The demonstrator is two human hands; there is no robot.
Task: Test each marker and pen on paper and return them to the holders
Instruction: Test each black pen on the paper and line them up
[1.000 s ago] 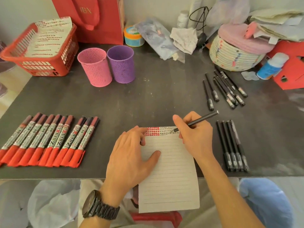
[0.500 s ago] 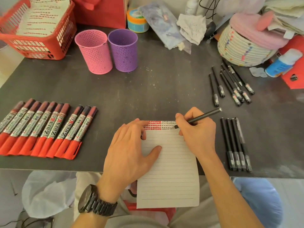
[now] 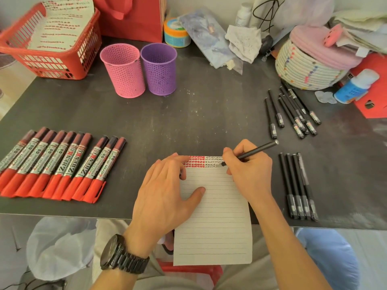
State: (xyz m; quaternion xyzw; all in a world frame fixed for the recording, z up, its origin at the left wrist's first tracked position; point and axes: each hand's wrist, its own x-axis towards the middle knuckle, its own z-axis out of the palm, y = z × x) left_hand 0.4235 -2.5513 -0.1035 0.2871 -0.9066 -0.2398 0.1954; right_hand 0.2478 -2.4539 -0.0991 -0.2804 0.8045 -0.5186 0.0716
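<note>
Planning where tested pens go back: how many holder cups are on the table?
2. The pink cup stands at the back of the table, left of centre; the purple cup stands close beside it on its right. Both are in full view.

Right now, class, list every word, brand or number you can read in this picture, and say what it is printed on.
"ZHENKU": on the barrels of the red markers.
Smaller print on those markers: too small to read.
Labels on the black pens, blue bottle and round tub: blurred, unreadable.
Lined paper: test scribbles only, no words.
</note>
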